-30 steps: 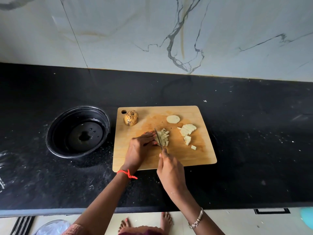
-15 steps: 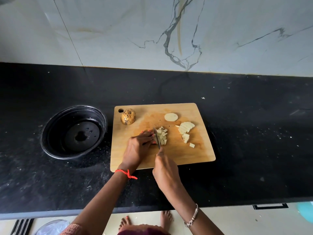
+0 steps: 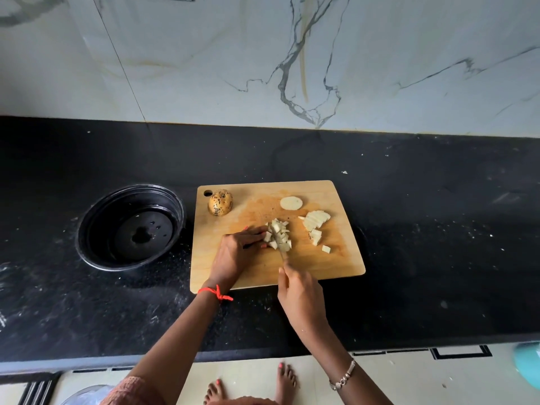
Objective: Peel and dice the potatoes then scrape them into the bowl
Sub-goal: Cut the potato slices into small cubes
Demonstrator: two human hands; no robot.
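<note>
- Head view, looking down on a black stone worktop point(image 3: 423, 244), dusted with pale specks and smears, running the full width.
- Behind it, a white marble-look wall point(image 3: 204, 68) with grey veins, a yellowish streak and a seam on the left.
- Below the worktop edge: pale floor point(image 3: 394, 381), bare feet point(image 3: 286, 378) with painted toenails, and something teal point(image 3: 529, 366) cut off at the right edge.
- Wooden cutting board point(image 3: 336, 267) mid-worktop, hang hole in the far left corner, orange-ish stain across the middle.
- Black bowl point(image 3: 99, 238) just left of the board, a few dark wet-looking spots on its bottom.
- Unpeeled potato point(image 3: 220, 202) right by the hang hole.
- Round slice point(image 3: 291, 202) at the far side of the board, sliced stack point(image 3: 315, 220) to its right, lone cube point(image 3: 326, 249) nearer the front.
- Diced pile point(image 3: 279, 233) mid-board, all the cut potato on the board.
- Left hand point(image 3: 236, 252) at the pile's left side, grip curled down and pinning pieces with the fingertips.
- Right hand point(image 3: 301, 293) at the board's near edge, grip clamped on the knife point(image 3: 279, 244), handle mostly hidden, blade down in the pile.
- Red thread point(image 3: 216, 292) on the left wrist, beaded bracelet point(image 3: 344, 374) on the right.
</note>
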